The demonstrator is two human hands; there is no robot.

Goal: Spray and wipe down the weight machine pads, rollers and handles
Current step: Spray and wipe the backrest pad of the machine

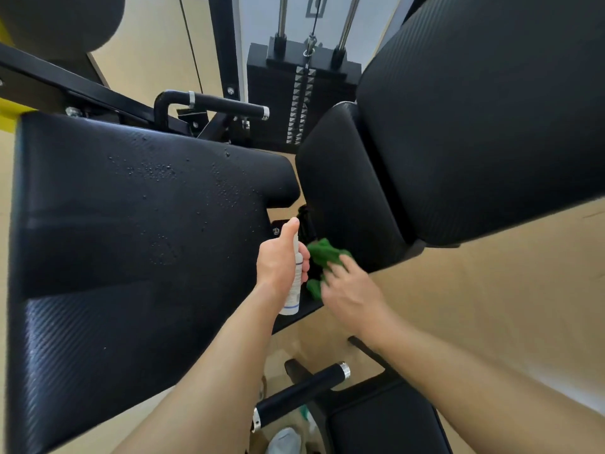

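My left hand (280, 262) grips a white spray bottle (294, 290) upright, thumb up on its top, over the right edge of the black seat pad (131, 240). Spray droplets dot the far half of that pad. My right hand (352, 298) holds a crumpled green cloth (322, 255) in the gap between the seat pad and the lower back pad (347, 185). The large upper back pad (491, 109) rises to the right. One black handle (226, 104) sits beyond the seat, another handle (304, 391) lies below my arms.
The weight stack (302, 103) with its cable and guide rods stands at the back centre. A black roller (62, 21) is at top left above a black frame bar. A yellow frame part (6, 113) shows at the left edge. Light wooden floor lies below.
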